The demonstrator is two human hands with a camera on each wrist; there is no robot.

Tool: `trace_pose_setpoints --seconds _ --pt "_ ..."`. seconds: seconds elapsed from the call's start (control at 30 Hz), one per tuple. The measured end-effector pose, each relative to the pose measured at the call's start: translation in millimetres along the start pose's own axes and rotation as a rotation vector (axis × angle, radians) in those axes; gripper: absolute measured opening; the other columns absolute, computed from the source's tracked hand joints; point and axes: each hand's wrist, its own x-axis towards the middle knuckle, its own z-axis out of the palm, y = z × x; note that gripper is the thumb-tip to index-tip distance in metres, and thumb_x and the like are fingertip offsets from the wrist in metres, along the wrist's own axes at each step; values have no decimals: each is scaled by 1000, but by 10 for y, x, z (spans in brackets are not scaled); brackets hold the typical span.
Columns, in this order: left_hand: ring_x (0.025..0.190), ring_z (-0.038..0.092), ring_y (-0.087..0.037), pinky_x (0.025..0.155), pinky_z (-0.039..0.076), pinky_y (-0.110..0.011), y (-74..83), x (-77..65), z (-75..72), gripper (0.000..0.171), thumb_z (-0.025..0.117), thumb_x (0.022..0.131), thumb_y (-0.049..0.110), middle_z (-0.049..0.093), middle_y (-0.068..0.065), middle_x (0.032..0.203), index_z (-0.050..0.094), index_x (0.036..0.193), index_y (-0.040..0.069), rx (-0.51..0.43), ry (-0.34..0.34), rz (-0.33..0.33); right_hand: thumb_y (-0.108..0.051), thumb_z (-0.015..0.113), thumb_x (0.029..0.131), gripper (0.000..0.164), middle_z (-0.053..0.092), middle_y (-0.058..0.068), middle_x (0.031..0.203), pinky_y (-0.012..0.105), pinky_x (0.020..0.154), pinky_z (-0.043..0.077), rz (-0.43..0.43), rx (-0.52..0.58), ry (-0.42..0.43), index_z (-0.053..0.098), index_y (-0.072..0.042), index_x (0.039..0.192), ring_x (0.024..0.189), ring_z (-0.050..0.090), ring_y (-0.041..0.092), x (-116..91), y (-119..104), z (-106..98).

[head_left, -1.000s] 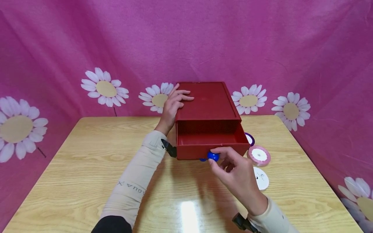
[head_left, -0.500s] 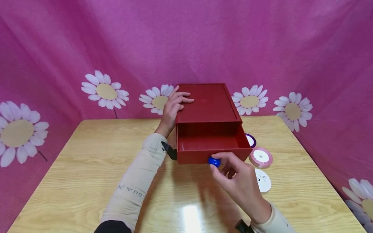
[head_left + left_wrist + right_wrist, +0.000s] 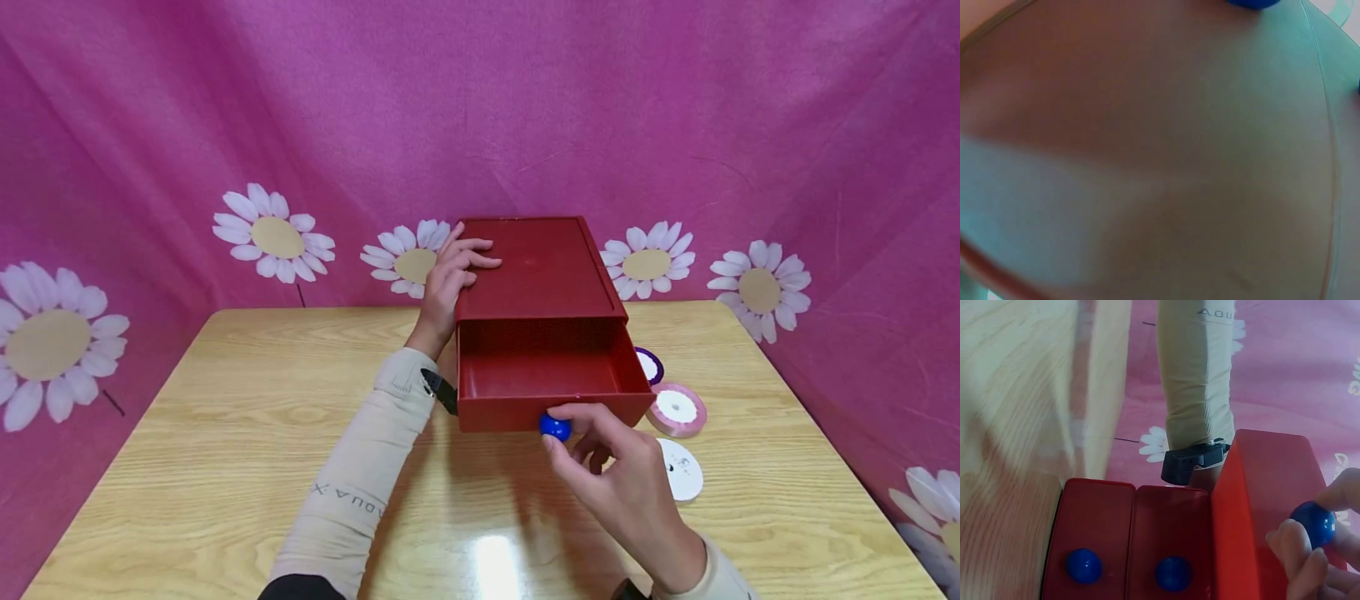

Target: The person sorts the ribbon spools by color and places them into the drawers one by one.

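Note:
A red plastic drawer cabinet (image 3: pixel 536 271) stands on the table with its top drawer (image 3: pixel 536 375) pulled partly out; the visible inside of that drawer is bare. My right hand (image 3: pixel 626 479) pinches the round blue knob (image 3: pixel 555 427) between thumb and index finger. On the cabinet's upper left edge rests my left hand (image 3: pixel 446 283), fingers spread over the top. In the right wrist view, two lower drawer fronts (image 3: pixel 1097 512) stay pushed in, each with a blue knob (image 3: pixel 1173 573). The left wrist view is a blurred close surface with a blue knob (image 3: pixel 1254 2) at its top edge.
Right of the cabinet lie a purple-rimmed spool (image 3: pixel 649 365), a pink ribbon spool (image 3: pixel 677 408) and a white spool (image 3: pixel 681 471), partly behind my right hand. A pink cloth with daisies (image 3: pixel 651 262) hangs behind the wooden table (image 3: pixel 225 433).
My right hand has drawn the top drawer a little farther out toward me. A lower blue knob, glimpsed under the drawer earlier, is hidden in the head view. My left hand keeps its place.

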Motion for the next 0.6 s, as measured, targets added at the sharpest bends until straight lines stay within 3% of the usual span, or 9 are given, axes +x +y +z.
trace_pose_setpoints --seconds 0.4,0.6 --pt "143 23 -31 117 8 -33 -17 19 17 43 37 79 9 60 -17 123 73 97 -4 -6 5 4 -2 74 81 40 70 -4 85 21 57 53 -42 60 -98 69 -16 117 70 61 4 -22 82 -133" --pt "144 22 -31 117 8 -33 -35 10 14 42 37 79 9 60 -19 123 73 97 -5 -14 8 5 9 75 74 48 71 -4 87 18 58 53 -148 55 -66 69 -9 118 69 63 2 -46 147 -158"
